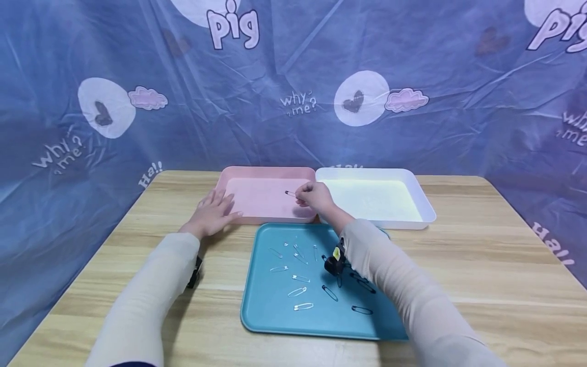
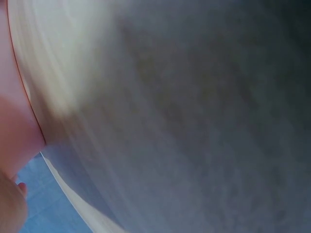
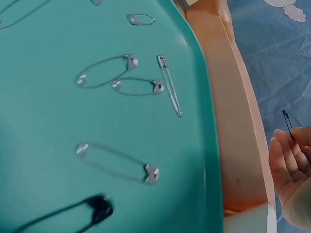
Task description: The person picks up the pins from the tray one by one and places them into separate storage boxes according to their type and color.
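Between thumb and fingers my right hand point(image 1: 315, 197) pinches a black safety pin point(image 1: 290, 193), held over the right part of the pink tray point(image 1: 270, 220). The right wrist view shows the same pin point(image 3: 287, 121) sticking out past the fingertips. My left hand point(image 1: 212, 211) rests with spread fingers on the left front rim of the pink tray. Under my right forearm, the teal tray point(image 1: 266, 318) bears several silver safety pins point(image 1: 300, 279) and several black safety pins point(image 1: 362, 310). Part of the teal tray is hidden by the right sleeve.
A white tray point(image 1: 424, 206) stands right of the pink one, side by side with it. All the trays are on a wooden table point(image 1: 481, 265). Behind the table hangs a blue printed cloth point(image 1: 257, 112).
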The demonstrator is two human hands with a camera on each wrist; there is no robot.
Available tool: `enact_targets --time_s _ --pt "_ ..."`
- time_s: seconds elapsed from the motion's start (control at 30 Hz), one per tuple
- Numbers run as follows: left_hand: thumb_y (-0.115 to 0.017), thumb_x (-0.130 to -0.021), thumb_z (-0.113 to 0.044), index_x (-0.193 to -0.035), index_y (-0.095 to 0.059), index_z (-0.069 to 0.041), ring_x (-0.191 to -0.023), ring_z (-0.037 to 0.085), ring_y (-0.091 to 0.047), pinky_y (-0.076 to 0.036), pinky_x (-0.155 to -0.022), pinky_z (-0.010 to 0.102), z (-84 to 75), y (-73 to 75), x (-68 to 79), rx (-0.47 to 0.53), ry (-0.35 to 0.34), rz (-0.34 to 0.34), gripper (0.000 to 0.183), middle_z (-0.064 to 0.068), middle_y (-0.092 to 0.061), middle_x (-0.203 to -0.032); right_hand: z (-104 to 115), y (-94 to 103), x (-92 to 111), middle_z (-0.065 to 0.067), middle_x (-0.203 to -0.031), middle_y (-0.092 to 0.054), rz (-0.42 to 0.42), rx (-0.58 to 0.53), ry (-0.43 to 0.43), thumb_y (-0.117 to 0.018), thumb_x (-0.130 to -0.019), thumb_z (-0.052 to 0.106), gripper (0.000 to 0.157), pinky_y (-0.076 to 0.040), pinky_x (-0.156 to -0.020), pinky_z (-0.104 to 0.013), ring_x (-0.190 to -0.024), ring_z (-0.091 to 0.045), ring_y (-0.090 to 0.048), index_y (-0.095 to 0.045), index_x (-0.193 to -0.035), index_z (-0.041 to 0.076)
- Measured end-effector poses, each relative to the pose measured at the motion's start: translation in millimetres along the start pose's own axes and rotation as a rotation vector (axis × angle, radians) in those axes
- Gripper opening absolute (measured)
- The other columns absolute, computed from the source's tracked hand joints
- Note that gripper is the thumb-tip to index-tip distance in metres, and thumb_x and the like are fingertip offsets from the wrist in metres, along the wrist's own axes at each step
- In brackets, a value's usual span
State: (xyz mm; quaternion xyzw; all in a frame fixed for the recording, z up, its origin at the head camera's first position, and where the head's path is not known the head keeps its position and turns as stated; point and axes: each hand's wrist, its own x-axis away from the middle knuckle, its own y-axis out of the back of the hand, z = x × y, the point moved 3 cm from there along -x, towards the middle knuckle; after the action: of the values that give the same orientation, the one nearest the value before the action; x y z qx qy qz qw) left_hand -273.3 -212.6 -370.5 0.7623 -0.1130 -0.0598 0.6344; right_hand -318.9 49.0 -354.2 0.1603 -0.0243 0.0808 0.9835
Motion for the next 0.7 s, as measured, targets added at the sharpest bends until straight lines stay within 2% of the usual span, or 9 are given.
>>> enact_targets --time_s 0.2,0.33,0.43,0.47,0.57,0.67,0.7 --pt "-0.027 -0.085 -0.058 -0.138 -0.018 -0.008 -0.126 0.039 0.003 -0.004 -0.099 0.052 1.7 -2.2 -0.3 -0.013 0.002 -0.013 0.074 0.019 -0.008 -0.141 1.8 -8.3 -8.1 -0.011 -0.072 -0.060 0.014 0.019 0.014 -0.053 -0.083 0.002 0.012 -0.050 -0.059 -0.022 -0.058 -0.009 -0.057 -0.061 -0.084 -0.007" --pt "-0.029 -0.086 -0.057 -0.138 -0.019 -0.007 -0.126 0.039 0.003 -0.004 -0.099 0.053 2.3 -3.8 -1.0 -0.018 0.000 -0.017 0.073 0.020 -0.008 -0.141 -1.5 -15.2 -14.6 -0.015 -0.076 -0.063 0.012 0.067 0.003 -0.053 -0.083 0.003 0.014 -0.050 -0.061 -0.025 -0.064 -0.016 -0.061 -0.062 -0.087 -0.007" --pt "-0.030 -0.086 -0.056 -0.138 -0.019 -0.006 -0.126 0.039 0.003 -0.004 -0.099 0.053 3.0 -4.2 -1.8 -0.020 -0.003 -0.021 0.073 0.020 -0.008 -0.141 -4.4 -19.8 -16.5 -0.012 -0.074 -0.064 0.020 0.074 0.044 -0.052 -0.083 0.003 0.014 -0.050 -0.060 -0.025 -0.065 -0.016 -0.062 -0.065 -0.085 -0.003" --pt "-0.030 -0.086 -0.056 -0.138 -0.019 -0.006 -0.126 0.039 0.004 -0.004 -0.099 0.053 3.2 -4.2 -2.1 -0.020 -0.004 -0.021 0.073 0.020 -0.008 -0.141 -15.4 -22.9 -27.5 -0.010 -0.070 -0.063 0.033 0.043 0.087 -0.054 -0.083 0.005 0.013 -0.049 -0.056 -0.023 -0.062 -0.014 -0.061 -0.066 -0.081 0.000" --pt "-0.029 -0.085 -0.057 -0.138 -0.018 -0.007 -0.126 0.039 0.004 -0.003 -0.099 0.053 3.6 -4.1 -2.5 -0.019 -0.005 -0.019 0.074 0.020 -0.007 -0.141 -24.8 -29.8 -39.3 -0.008 -0.068 -0.063 0.045 0.042 0.103 -0.055 -0.082 0.005 0.013 -0.047 -0.053 -0.024 -0.059 -0.013 -0.060 -0.067 -0.078 0.002" --pt "-0.026 -0.085 -0.060 -0.138 -0.017 -0.008 -0.126 0.038 0.004 -0.004 -0.099 0.053 3.7 -4.1 -2.9 -0.023 -0.004 -0.017 0.075 0.019 -0.006 -0.141 -28.0 -35.5 -46.9 -0.008 -0.066 -0.062 0.011 0.094 0.077 -0.057 -0.081 0.006 0.011 -0.045 -0.050 -0.024 -0.056 -0.014 -0.058 -0.067 -0.078 0.000" --pt "-0.025 -0.084 -0.060 -0.138 -0.017 -0.008 -0.127 0.038 0.003 -0.004 -0.099 0.053 3.8 -4.2 -2.9 -0.025 -0.002 -0.016 0.076 0.018 -0.006 -0.142 -17.9 -35.6 -37.4 -0.010 -0.067 -0.062 -0.010 0.131 0.030 -0.056 -0.081 0.004 0.012 -0.045 -0.051 -0.024 -0.057 -0.015 -0.058 -0.066 -0.081 -0.002"
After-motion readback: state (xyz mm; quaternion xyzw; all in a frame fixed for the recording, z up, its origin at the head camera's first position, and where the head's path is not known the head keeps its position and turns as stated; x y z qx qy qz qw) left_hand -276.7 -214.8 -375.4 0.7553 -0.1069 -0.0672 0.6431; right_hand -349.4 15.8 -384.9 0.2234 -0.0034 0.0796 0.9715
